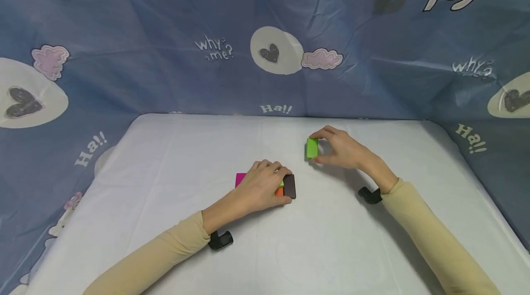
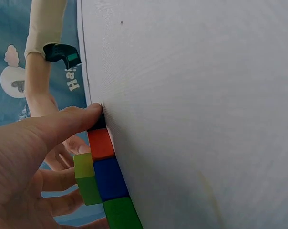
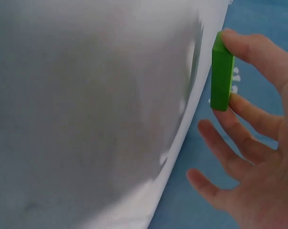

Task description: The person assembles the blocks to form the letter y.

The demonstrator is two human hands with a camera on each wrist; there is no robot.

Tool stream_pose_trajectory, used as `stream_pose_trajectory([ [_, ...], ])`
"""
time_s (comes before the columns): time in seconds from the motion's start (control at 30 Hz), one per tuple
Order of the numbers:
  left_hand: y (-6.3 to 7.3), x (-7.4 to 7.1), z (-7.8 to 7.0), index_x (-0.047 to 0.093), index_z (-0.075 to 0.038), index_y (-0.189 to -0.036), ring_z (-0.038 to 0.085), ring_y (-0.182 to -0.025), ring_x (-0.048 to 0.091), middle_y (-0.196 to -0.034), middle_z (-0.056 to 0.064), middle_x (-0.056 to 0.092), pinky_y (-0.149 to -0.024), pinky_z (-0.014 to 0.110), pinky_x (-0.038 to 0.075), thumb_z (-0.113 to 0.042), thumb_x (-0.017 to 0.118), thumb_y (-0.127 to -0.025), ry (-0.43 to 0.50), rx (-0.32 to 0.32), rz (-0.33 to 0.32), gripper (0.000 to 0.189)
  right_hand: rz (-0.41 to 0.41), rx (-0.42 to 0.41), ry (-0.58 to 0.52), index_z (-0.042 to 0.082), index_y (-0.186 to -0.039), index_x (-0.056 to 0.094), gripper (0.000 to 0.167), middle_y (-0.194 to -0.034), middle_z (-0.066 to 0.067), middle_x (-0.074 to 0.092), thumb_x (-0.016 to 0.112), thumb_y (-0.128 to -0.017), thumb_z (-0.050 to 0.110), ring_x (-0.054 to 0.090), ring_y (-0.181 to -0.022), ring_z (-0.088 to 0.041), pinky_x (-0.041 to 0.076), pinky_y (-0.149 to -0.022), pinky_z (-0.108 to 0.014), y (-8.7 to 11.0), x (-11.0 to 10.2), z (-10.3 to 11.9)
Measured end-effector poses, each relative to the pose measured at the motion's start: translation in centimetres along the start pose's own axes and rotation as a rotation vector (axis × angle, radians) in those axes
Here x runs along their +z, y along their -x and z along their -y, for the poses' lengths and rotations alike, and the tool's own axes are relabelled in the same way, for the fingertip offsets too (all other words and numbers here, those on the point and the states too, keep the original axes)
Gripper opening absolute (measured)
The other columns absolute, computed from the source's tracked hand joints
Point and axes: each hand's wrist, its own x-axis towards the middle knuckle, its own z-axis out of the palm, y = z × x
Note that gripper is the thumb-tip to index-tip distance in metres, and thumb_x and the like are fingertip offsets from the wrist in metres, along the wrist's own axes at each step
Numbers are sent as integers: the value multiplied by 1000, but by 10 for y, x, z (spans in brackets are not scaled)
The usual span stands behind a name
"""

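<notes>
My right hand (image 1: 345,150) pinches a bright green block (image 1: 312,148) between thumb and fingers at its two ends. In the right wrist view, the same block (image 3: 222,72) stands out from the fingertips, and the other fingers are spread. Farther left, my left hand (image 1: 261,187) arches over a group of coloured blocks, thumb and a finger at opposite ends of a dark block (image 1: 290,186). Beside that lie an orange-red block (image 2: 101,144), a blue block (image 2: 110,179) and a green block (image 2: 122,213). A yellow-green block (image 2: 88,179) sits against them; a magenta block (image 1: 240,179) is mostly hidden.
A white cloth-covered table (image 1: 186,147) lies under both hands. Behind it and at its sides hangs a blue printed curtain (image 1: 186,83). Each wrist wears a black strap mount, one below the left wrist (image 1: 221,240) and one by the right (image 1: 370,195).
</notes>
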Motion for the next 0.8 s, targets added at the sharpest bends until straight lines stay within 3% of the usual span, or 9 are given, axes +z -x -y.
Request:
stream_pose_trajectory([
  [0.3, 0, 0, 0, 67, -16, -139, 34, -126, 65, -132, 8, 71, -111, 50, 50, -56, 83, -90, 2, 16, -9, 66, 15, 45, 4, 3, -142, 65, 67, -140, -19, 67, 90, -87, 33, 64, -134, -38, 49, -117, -57, -15, -5, -16],
  [0.8, 2, 0, 1, 65, -15, -144, 34, -127, 64, -138, 8, 69, -113, 51, 50, -57, 79, -95, 7, 57, -42, 66, -5, 173, -21, -1, -153, 56, 74, -151, -25, 60, 84, -94, 35, 54, -143, -43, 40, -122, -64, -27, -6, -28],
])
